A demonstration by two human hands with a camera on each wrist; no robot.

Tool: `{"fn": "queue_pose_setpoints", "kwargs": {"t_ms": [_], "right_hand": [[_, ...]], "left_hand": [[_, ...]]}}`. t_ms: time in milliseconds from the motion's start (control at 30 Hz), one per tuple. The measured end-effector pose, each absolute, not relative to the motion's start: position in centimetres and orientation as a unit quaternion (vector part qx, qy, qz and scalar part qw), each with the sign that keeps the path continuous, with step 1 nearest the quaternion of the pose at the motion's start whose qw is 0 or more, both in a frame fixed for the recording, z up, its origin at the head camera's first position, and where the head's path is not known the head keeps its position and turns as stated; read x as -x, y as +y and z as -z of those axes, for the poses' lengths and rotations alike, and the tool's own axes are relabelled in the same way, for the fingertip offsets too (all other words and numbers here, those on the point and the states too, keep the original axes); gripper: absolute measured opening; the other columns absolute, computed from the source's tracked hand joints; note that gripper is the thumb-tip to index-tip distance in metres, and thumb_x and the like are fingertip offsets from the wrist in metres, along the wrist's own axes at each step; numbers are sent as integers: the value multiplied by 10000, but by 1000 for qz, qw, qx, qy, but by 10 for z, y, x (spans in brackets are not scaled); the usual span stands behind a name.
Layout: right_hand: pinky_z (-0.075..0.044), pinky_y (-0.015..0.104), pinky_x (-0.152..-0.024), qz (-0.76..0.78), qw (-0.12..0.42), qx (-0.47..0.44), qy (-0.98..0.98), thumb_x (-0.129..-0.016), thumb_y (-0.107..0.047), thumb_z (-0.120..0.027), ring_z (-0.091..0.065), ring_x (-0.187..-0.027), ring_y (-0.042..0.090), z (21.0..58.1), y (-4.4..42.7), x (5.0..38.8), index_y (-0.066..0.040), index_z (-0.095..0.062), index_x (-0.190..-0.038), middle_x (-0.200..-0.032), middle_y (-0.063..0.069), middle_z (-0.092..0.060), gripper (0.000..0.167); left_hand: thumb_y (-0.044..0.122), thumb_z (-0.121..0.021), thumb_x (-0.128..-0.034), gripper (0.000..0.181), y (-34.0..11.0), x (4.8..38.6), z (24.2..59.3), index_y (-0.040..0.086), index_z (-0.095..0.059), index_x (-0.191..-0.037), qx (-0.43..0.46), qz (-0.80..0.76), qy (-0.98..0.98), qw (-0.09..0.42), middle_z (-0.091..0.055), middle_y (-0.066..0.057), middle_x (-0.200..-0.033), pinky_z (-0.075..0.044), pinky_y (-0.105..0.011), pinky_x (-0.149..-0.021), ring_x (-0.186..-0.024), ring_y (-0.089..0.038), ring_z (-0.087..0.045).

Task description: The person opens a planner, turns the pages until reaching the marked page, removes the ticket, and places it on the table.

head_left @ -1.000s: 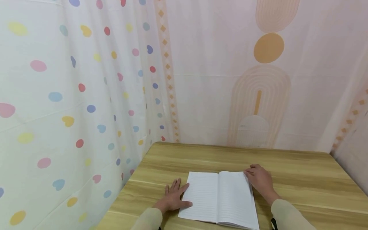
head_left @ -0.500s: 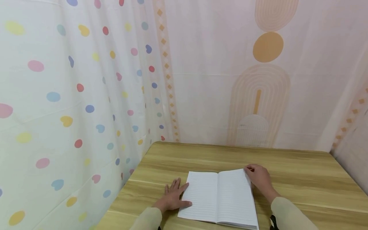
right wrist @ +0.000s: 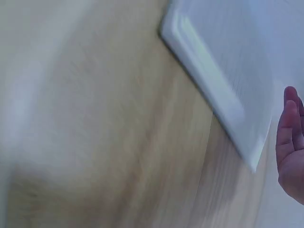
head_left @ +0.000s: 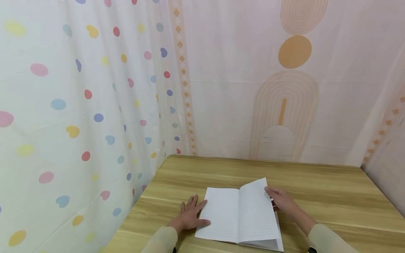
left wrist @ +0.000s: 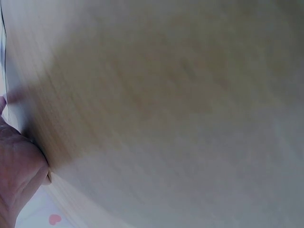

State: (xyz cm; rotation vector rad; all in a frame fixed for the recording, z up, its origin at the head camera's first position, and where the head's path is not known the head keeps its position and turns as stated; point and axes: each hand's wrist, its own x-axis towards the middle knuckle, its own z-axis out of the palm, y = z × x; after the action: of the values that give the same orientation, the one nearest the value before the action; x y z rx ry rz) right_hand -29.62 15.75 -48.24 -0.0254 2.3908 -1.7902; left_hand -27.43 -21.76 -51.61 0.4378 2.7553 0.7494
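Observation:
An open notebook with lined white pages [head_left: 221, 214] lies on the wooden table. My left hand [head_left: 190, 216] rests spread at its left edge, thumb and a finger on the left page. At the upper right, my right hand [head_left: 282, 201] pinches the edge of a raised right-hand page [head_left: 255, 211], whose top corner stands up above the pages beneath. In the right wrist view the notebook [right wrist: 213, 66] shows beside the right hand [right wrist: 291, 147]. Only part of the left hand [left wrist: 21, 166] appears in the left wrist view.
The wooden table [head_left: 332, 196] extends around the notebook. Behind it hangs a pale curtain [head_left: 221, 116] with arch shapes, and at the left a white curtain [head_left: 104, 175] with coloured dots and hearts.
The right hand has lifted the right page, its top corner now higher and farther left. That forearm has shifted a little right. The left hand stays at the left page.

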Motion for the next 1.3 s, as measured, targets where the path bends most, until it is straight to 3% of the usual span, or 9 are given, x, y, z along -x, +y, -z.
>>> {"fn": "queue_pose_setpoints", "kwargs": {"t_ms": [133, 300, 467, 533, 633, 733, 867, 1067, 1300], "right_hand": [[-570, 343, -687, 658, 93, 60, 745, -1074, -447, -364, -668, -787, 185, 476, 149, 285, 169, -426, -1376, -1105, 188, -665, 688], [-559, 372, -823, 628, 106, 220, 739, -1113, -329, -212, -676, -940, 245, 473, 128, 272, 172, -350, -1427, -1272, 314, -575, 607], [-477, 439, -977, 393, 5, 382, 836, -1099, -210, -331, -591, -1201, 331, 485, 106, 250, 25, -505, -1419, -1369, 207, -572, 433], [-436, 492, -1009, 280, -21, 414, 866, -1090, -286, -372, -549, -1262, 288, 491, 99, 244, -49, -552, -1406, -1390, 142, -574, 434], [-365, 603, -1033, 177, -11, 450, 875, -1071, -423, -379, -486, -1332, 281, 498, 94, 238, -116, -562, -1413, -1440, 126, -531, 495], [-290, 652, -1061, 147, 28, 450, 880, -1052, -506, -363, -422, -1384, 290, 501, 93, 235, -171, -549, -1432, -1492, 108, -478, 540], [-287, 642, -1071, 157, 33, 450, 879, -1048, -485, -399, -413, -1390, 297, 500, 94, 233, -170, -548, -1432, -1500, 107, -469, 518], [-362, 619, -1028, 169, -20, 455, 874, -1044, -442, -450, -472, -1341, 289, 500, 97, 234, -124, -592, -1380, -1444, 121, -527, 483], [-349, 620, -1042, 211, -67, 393, 893, -989, -435, -579, -471, -1314, 392, 509, 117, 249, -59, -610, -1340, -1423, 219, -514, 515]], "left_hand": [[596, -669, -866, 906, -219, 276, 515, 114, -333, -1555, -151, -262, 945, 128, -39, -288, -1613, 95, -700, -1088, -1479, -464, 31], [594, -619, -903, 856, -219, 278, 514, 115, -339, -1553, -144, -267, 945, 121, -53, -282, -1615, 87, -692, -1095, -1482, -457, 19], [513, -372, -1045, 637, -215, 278, 512, 92, -403, -1522, -125, -303, 939, 105, -86, -278, -1614, 96, -695, -1089, -1482, -457, 5], [482, -276, -1073, 622, -212, 278, 511, 71, -387, -1526, -114, -325, 934, 98, -101, -275, -1613, 109, -684, -1091, -1484, -452, -1], [459, -217, -1084, 633, -211, 278, 509, 32, -358, -1529, -107, -355, 924, 91, -122, -285, -1606, 126, -671, -1092, -1482, -456, -11], [514, -259, -1065, 686, -211, 279, 509, 19, -333, -1535, -111, -352, 924, 95, -127, -289, -1604, 118, -686, -1084, -1481, -459, -15], [629, -379, -997, 835, -213, 279, 512, 9, -286, -1548, -120, -322, 933, 101, -107, -293, -1605, 103, -695, -1085, -1477, -467, -13], [660, -636, -854, 1012, -217, 274, 513, 41, -264, -1563, -145, -280, 943, 107, -82, -309, -1601, 76, -710, -1086, -1474, -479, -10], [628, -652, -861, 927, -219, 272, 514, 113, -324, -1559, -151, -274, 942, 126, -32, -280, -1617, 112, -688, -1090, -1483, -452, 43]]}}
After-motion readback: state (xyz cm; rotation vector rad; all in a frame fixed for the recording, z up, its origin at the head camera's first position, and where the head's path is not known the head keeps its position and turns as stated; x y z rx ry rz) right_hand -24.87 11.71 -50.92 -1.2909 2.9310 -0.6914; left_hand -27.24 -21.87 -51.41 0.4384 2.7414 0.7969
